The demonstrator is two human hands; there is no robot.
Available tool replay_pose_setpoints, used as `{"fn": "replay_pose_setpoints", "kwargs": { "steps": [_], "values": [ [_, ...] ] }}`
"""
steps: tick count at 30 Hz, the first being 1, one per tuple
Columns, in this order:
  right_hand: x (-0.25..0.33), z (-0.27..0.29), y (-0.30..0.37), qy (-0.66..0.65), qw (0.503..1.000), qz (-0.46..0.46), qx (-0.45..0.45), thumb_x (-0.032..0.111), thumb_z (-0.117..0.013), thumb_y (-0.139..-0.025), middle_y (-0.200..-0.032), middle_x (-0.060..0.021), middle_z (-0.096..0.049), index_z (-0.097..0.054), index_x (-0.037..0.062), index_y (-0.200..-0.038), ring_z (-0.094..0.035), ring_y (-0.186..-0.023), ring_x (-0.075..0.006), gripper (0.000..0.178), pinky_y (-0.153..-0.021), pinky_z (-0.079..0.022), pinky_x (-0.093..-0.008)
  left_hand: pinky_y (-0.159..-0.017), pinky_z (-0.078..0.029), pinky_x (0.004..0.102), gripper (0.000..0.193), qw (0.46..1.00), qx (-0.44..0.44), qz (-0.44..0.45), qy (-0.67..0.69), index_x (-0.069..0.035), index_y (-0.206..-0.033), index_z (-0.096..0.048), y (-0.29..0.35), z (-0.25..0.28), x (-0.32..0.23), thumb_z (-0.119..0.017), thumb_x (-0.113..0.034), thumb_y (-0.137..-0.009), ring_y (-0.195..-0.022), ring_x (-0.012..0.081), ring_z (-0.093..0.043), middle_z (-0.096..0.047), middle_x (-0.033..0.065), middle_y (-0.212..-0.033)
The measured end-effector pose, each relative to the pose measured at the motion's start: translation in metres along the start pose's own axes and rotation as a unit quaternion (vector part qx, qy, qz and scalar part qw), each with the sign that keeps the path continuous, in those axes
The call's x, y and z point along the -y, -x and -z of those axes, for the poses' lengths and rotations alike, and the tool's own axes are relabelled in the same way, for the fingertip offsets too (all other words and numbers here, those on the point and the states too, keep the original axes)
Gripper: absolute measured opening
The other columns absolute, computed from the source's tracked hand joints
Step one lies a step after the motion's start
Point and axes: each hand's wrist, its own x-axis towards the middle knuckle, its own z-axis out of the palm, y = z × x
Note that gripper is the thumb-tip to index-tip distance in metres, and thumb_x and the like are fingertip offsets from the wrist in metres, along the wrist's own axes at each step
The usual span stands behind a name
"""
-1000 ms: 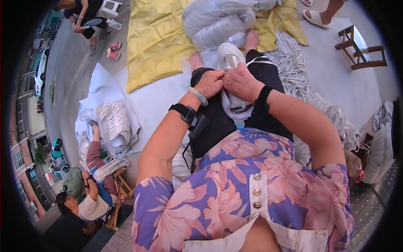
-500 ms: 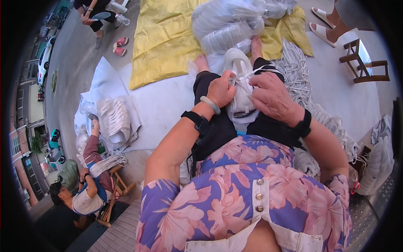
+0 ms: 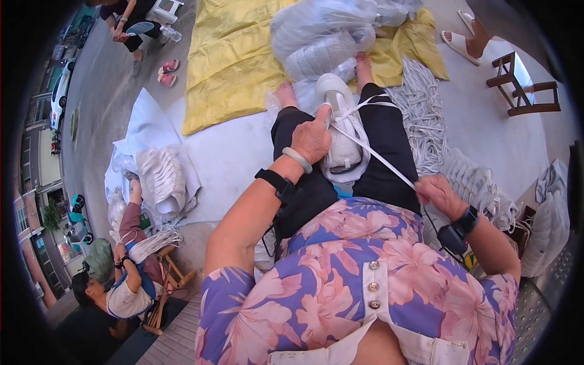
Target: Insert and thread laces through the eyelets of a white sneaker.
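A white sneaker [image 3: 344, 149] rests between my thighs, its toe pointing away from me. My left hand [image 3: 312, 140] is closed against the shoe's left side, near the lace holes, with thumb and fingers pinched on the upper or a lace there. A white shoelace [image 3: 383, 159] runs taut from the sneaker down to the right. Its far end is gripped in my right hand [image 3: 439, 196], which is closed and well apart from the shoe. Another stretch of lace lies loose over my right thigh.
A heap of white laces [image 3: 418, 115] lies right of my leg, above rows of white shoes [image 3: 471, 179]. Plastic-wrapped shoes [image 3: 322, 39] sit ahead on yellow sheeting [image 3: 228, 67]. A small wooden stool [image 3: 524, 85] stands at the right. Another person [image 3: 131, 283] sits at the left with laces.
My right hand has pulled away from the shoe, down and to the right, drawing the lace out straight. My left hand has stayed at the shoe.
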Motion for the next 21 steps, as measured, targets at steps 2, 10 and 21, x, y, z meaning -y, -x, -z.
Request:
{"fn": "replay_pose_setpoints", "kwargs": {
  "steps": [2,10,21],
  "values": [
    [-0.059,0.024,0.051,0.058,0.993,-0.104,-0.024,0.022,-0.045,-0.084,-0.052,-0.0068,-0.051,-0.051,0.0020,-0.057,-0.049,-0.049,-0.0157,0.034,-0.048,-0.038,-0.0292,-0.065,-0.045,0.0509,0.051,0.999,0.030,0.022,0.005,-0.011,-0.123,-0.035,-0.007,-0.001,-0.011,-0.048,-0.015,-0.074,-0.067,0.0425,-0.059,-0.060,0.0236,-0.068],
    [-0.209,0.083,0.148,0.385,0.911,-0.144,0.015,0.014,-0.061,-0.067,-0.060,-0.0126,-0.056,-0.063,0.0017,-0.073,-0.057,-0.058,-0.0265,0.014,-0.052,-0.044,-0.0367,-0.058,-0.046,0.0480,0.047,0.997,0.024,-0.054,-0.059,-0.011,-0.121,-0.041,-0.013,0.004,-0.011,-0.051,-0.014,-0.076,-0.062,0.0389,-0.058,-0.058,0.0210,-0.063],
    [0.038,-0.021,-0.093,0.285,0.934,0.138,-0.165,0.016,-0.061,-0.073,-0.066,-0.0167,-0.055,-0.054,0.0023,-0.091,-0.056,-0.065,-0.0343,0.023,-0.060,-0.044,-0.0421,-0.058,-0.047,0.0451,0.011,0.985,-0.073,0.004,-0.157,-0.013,-0.086,-0.061,-0.020,0.018,-0.013,-0.054,-0.018,-0.078,-0.066,0.0367,-0.060,-0.062,0.0143,-0.069]
  ]
}}
